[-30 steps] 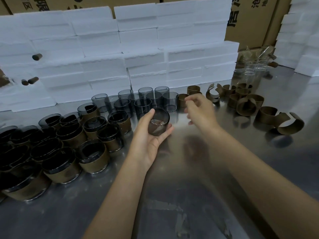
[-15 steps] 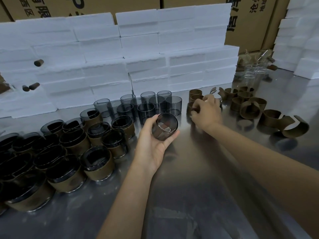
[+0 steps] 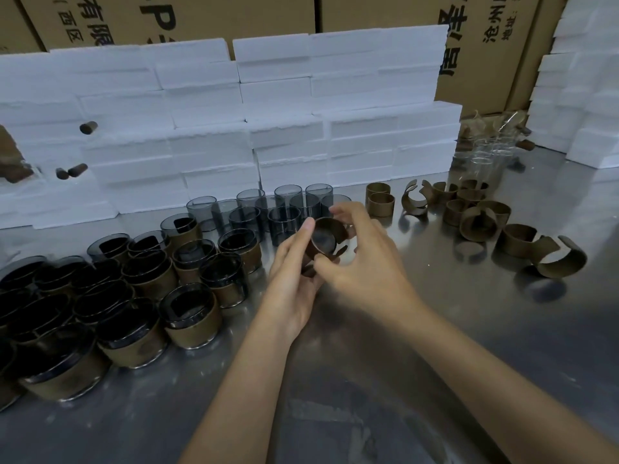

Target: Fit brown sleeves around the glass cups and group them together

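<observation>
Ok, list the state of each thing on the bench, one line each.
left hand: grips the held cup from below.
right hand: pinches the sleeve at the cup.
held cup: lifted, tilted, sleeve partly round it.
sleeved cups: upright, grouped at left.
bare grey cups: upright, no sleeves, by the foam.
loose sleeves: on the table at right, some sprung open.

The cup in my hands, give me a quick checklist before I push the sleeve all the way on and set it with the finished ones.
1. Left hand grips the glass cup: ok.
2. Right hand holds the brown sleeve at the cup: ok.
3. Sleeve fully wrapped round the cup: not ok, ends still apart.
4. Sleeve square to the rim: cannot tell.
5. Sleeved cups grouped at left: ok.
6. Bare table beside them: ok.
</observation>
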